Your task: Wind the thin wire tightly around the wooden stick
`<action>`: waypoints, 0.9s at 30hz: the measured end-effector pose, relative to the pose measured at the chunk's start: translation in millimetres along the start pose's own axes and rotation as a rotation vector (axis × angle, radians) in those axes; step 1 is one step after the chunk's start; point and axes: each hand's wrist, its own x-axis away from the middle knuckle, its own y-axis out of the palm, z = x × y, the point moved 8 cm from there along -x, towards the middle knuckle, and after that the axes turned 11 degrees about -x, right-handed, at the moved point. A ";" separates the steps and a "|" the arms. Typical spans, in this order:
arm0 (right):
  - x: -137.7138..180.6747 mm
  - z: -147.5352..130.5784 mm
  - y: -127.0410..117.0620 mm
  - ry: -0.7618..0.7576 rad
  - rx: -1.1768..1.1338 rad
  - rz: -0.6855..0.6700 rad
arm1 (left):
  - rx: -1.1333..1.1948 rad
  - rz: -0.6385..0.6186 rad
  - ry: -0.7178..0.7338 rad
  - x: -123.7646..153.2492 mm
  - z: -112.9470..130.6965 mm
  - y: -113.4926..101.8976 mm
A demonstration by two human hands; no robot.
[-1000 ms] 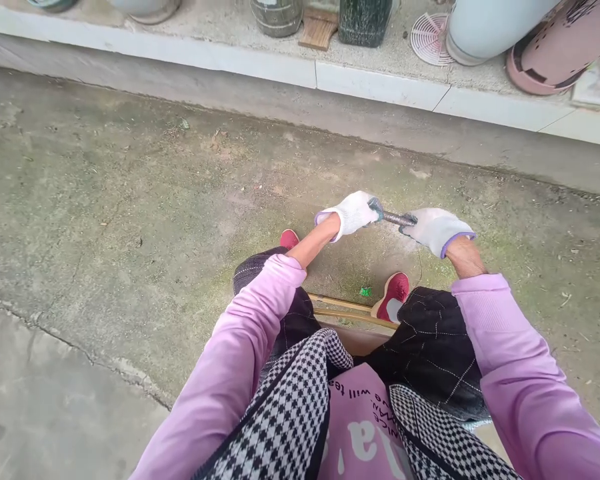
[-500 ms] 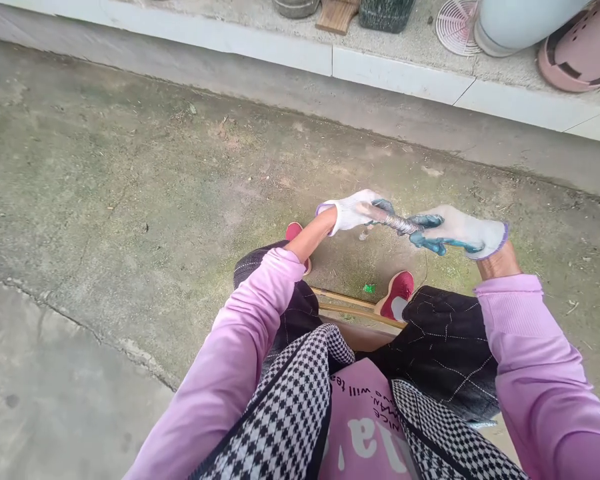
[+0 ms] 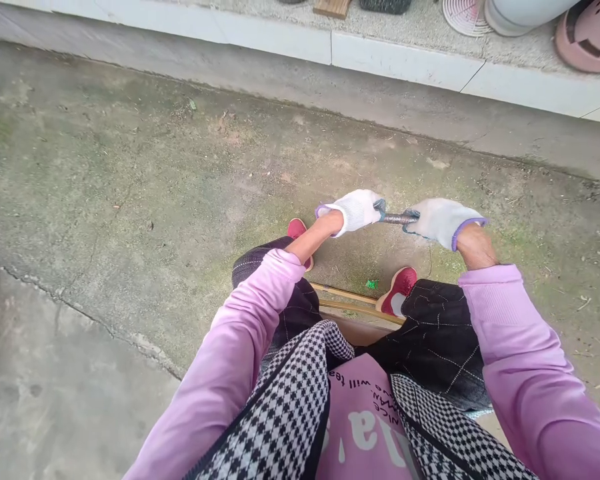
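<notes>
A short, thin rod [image 3: 396, 219] runs level between my two hands, dark and silvery, with what looks like wire wound around it. Its ends are hidden inside the gloves. My left hand [image 3: 356, 211], in a white knit glove with blue-grey coated fingers, is closed around the left part. Around the right part, my right hand [image 3: 436, 221] is closed in a matching glove, knuckles upward. Both hands are above the ground, just beyond my knees. A gap of bare rod shows between the fingertips.
Red shoes [image 3: 404, 283] stand on the mossy concrete ground [image 3: 130, 173], with wooden bars [image 3: 350, 305] between them. A small green scrap [image 3: 371, 284] lies near the right shoe. Ahead, a raised ledge [image 3: 280, 41] carries a white container [image 3: 520, 15], a pink pot [image 3: 591, 40] and a round woven mat [image 3: 465, 15].
The rod has turned from slanting to nearly level. My right hand has rolled over, its back now up, and shifted slightly left. The view has tilted a little downward.
</notes>
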 end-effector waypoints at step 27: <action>-5.8 -4.6 15.4 0.044 -0.210 -0.263 | 0.101 0.069 -0.040 13.2 -28.0 -19.7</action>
